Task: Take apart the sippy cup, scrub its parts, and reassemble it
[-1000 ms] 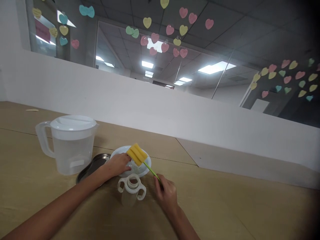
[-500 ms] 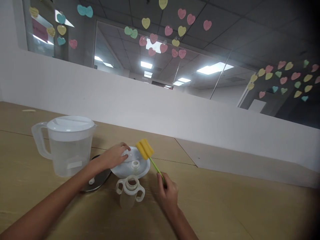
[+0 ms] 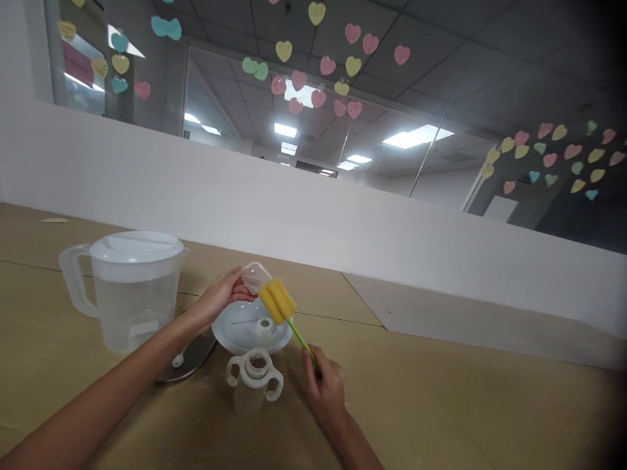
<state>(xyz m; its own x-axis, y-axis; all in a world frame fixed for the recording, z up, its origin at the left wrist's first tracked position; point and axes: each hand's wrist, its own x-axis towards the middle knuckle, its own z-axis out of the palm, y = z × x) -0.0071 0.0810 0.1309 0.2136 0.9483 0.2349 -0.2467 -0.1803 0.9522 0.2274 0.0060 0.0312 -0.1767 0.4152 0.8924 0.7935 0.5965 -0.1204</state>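
Observation:
My left hand (image 3: 225, 297) is closed on a clear plastic bottle cap (image 3: 255, 275), held tilted above a white bowl (image 3: 224, 334). In my right hand (image 3: 327, 386) is the green handle of a sponge bottle brush (image 3: 277, 301). The brush's yellow sponge head is up against the cap's lower edge, partly covering it; whether it reaches inside I cannot tell. A small white ring-shaped piece (image 3: 265, 326) and a thin rod sit in the bowl. In front of the bowl a baby bottle (image 3: 249, 395) with two handles stands upright, its mouth uncovered.
A lidded clear pitcher (image 3: 137, 316) stands on the left of the wooden table (image 3: 441, 405). Beside it lies a dark round plate (image 3: 198, 359) with a small white piece (image 3: 178, 359) on it, partly behind my left forearm. A white wall (image 3: 294, 209) runs along the back.
My left hand has lifted the clear cap up out of the bowl. The sponge head has moved slightly left and down, meeting the cap. The bottle and pitcher stay put.

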